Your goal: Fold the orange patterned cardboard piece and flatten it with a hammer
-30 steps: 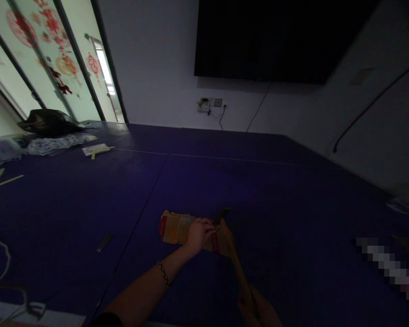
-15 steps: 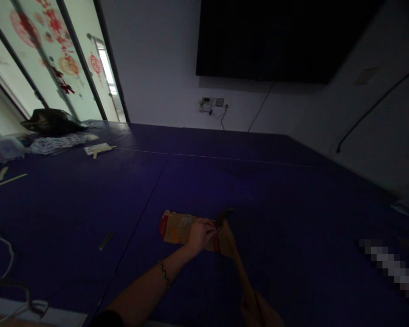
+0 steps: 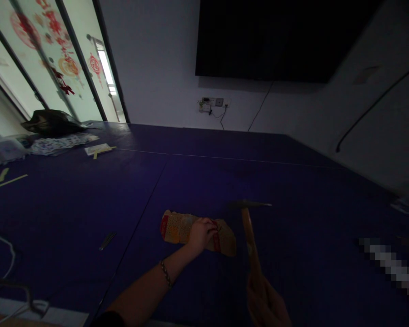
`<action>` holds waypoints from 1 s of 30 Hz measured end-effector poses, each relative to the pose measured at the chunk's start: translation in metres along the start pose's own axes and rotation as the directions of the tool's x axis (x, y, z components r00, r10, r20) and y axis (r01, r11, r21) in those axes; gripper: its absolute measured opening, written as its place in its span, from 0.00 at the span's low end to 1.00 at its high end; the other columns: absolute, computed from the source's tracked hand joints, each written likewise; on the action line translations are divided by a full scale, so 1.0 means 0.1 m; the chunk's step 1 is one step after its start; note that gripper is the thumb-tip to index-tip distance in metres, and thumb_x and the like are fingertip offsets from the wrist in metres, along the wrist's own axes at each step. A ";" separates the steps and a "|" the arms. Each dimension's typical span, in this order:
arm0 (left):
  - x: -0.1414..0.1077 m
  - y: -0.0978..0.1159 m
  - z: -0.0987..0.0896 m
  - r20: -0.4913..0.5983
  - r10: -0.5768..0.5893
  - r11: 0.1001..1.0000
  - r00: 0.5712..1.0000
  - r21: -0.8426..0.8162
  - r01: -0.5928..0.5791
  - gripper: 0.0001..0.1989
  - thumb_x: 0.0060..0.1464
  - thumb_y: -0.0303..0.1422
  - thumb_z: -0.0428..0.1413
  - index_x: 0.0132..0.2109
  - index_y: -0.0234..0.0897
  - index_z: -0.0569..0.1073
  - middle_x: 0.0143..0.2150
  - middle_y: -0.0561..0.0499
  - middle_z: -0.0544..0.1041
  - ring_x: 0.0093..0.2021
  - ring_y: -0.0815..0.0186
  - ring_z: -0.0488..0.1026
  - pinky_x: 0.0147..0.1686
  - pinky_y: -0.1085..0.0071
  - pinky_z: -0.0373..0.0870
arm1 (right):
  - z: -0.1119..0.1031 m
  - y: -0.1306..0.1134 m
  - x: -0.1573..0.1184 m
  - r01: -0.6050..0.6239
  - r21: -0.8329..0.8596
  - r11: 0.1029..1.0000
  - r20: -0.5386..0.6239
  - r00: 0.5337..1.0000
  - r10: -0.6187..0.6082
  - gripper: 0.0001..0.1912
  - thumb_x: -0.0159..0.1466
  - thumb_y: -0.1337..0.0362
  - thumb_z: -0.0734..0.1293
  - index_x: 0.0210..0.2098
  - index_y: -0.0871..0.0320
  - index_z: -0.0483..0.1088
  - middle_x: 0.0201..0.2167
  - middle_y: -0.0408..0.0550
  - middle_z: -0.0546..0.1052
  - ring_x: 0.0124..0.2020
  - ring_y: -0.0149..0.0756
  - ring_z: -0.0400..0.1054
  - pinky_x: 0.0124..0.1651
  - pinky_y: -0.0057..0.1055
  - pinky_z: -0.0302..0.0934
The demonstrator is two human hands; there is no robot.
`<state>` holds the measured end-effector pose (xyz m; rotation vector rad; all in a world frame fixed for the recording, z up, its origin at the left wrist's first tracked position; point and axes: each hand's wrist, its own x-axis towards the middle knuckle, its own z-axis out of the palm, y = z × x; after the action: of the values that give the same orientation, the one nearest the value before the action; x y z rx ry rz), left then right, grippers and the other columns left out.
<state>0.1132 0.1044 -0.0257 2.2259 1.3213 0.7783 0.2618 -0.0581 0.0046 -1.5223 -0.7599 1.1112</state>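
Observation:
A flattened, torn piece of brown printed cardboard (image 3: 177, 228) with red bands lies on the dark blue surface. My left hand (image 3: 201, 234), with a bracelet at its wrist, rests over the middle of the cardboard. Its fingers are pinched together; a small dark thing shows beside the fingertips, too dim to name. To the right, my right hand (image 3: 264, 299) grips the lower part of the wooden handle of a hammer (image 3: 250, 231). The dark hammer head is raised clear of the cardboard, to the right of it.
A slim metal tool (image 3: 107, 240) lies left of a seam in the blue surface (image 3: 197, 181). White cables (image 3: 10, 254) run at the lower left. At the far left are a black bag (image 3: 52, 121) and papers (image 3: 61, 144). Behind, a wall carries sockets (image 3: 214, 102) and a television (image 3: 276, 41).
The hammer has swung up and right, away from the fingertips of my left hand. My right hand has risen slightly with it. The left hand and cardboard stay in place.

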 end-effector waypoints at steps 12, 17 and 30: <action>-0.06 0.20 -0.16 0.026 -0.050 0.970 0.998 0.241 0.042 0.17 0.47 0.36 0.56 0.46 0.37 0.68 0.41 0.46 0.74 0.43 0.58 0.67 0.43 0.62 0.59 | -0.11 0.19 0.40 -0.108 0.358 0.928 -0.009 0.993 0.119 0.25 0.38 0.54 0.74 0.31 0.58 0.63 0.12 0.33 0.63 0.08 0.21 0.55 0.10 0.17 0.49; -0.25 0.11 -0.62 -0.062 -0.078 0.984 0.995 0.157 0.087 0.09 0.49 0.33 0.54 0.39 0.38 0.72 0.39 0.49 0.76 0.41 0.63 0.69 0.43 0.69 0.62 | -0.20 0.29 0.48 -0.173 0.368 0.914 0.005 0.983 0.184 0.27 0.36 0.54 0.74 0.32 0.56 0.62 0.11 0.32 0.63 0.09 0.23 0.57 0.10 0.18 0.50; -1.58 -0.75 -1.80 -0.371 -0.615 0.471 0.696 0.535 0.702 0.14 0.54 0.32 0.45 0.38 0.37 0.75 0.37 0.47 0.75 0.37 0.62 0.70 0.34 0.72 0.61 | -0.25 0.41 0.53 -0.244 0.361 0.900 0.021 0.967 0.254 0.30 0.29 0.61 0.76 0.33 0.53 0.65 0.23 0.40 0.74 0.22 0.34 0.70 0.18 0.23 0.64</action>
<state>-0.1149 0.0122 0.0237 1.7716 2.6160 0.1414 0.3007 -0.0295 -0.0483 -1.3371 -0.3191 1.3350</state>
